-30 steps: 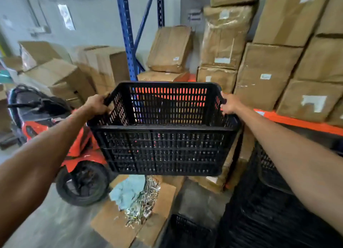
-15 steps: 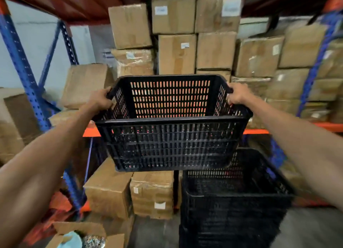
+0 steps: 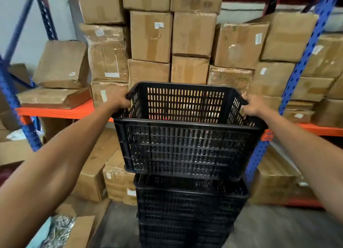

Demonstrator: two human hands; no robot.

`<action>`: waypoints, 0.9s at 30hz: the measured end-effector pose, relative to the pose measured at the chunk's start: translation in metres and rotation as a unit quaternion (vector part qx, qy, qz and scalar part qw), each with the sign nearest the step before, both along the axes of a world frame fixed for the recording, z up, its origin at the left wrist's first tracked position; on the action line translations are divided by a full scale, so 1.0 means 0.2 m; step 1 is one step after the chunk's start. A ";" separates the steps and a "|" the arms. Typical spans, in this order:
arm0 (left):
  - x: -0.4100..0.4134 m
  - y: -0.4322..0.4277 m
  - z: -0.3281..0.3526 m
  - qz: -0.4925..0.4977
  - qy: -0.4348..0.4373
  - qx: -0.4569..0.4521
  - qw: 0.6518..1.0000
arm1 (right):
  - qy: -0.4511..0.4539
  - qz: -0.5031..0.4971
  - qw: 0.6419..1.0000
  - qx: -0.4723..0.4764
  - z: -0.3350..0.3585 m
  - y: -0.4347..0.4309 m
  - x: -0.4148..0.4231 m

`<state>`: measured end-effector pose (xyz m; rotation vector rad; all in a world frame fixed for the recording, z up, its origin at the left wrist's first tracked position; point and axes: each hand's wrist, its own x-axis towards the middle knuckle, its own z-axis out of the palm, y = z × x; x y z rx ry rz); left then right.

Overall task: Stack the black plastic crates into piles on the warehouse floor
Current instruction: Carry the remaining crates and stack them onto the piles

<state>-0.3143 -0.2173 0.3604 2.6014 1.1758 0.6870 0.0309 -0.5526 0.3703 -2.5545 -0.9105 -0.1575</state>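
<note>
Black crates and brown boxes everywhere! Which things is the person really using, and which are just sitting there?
Part of the job:
- held crate
- crate pile beneath it
- left hand and right hand, gripping the held crate's sides

Just lying about:
- cardboard boxes on the rack
- blue rack post
- open box of metal bits on the floor

Landmark: blue perforated steel rack upright (image 3: 289, 91), right of centre.
Beam: orange steel shelf beam (image 3: 55, 112), leftward of upright.
Load: taped brown cardboard cartons (image 3: 151, 36) stacked left of upright, more beneath the beam.
Floor: grey concrete floor (image 3: 278, 227), below upright.
Wall: pale painted wall (image 3: 20, 15), far left.
</note>
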 end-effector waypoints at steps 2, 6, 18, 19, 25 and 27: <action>0.07 -0.05 -0.05 0.005 0.004 -0.025 1.000 | 0.010 0.002 1.000 -0.007 -0.05 -0.04 0.08; 0.15 -0.15 -0.10 0.019 0.014 -0.067 0.997 | 0.022 0.014 1.000 -0.015 -0.14 -0.08 0.21; 0.20 -0.27 -0.18 0.038 0.035 -0.068 0.996 | 0.051 0.034 0.998 -0.030 -0.28 -0.11 0.30; 0.20 -0.28 -0.19 0.036 0.035 -0.070 0.996 | 0.046 0.029 0.998 -0.027 -0.29 -0.11 0.30; 0.20 -0.28 -0.21 0.019 0.045 -0.057 0.997 | 0.033 0.004 0.999 -0.024 -0.33 -0.13 0.29; 0.20 -0.28 -0.21 0.015 0.057 -0.058 0.997 | 0.030 -0.003 0.999 -0.033 -0.33 -0.13 0.28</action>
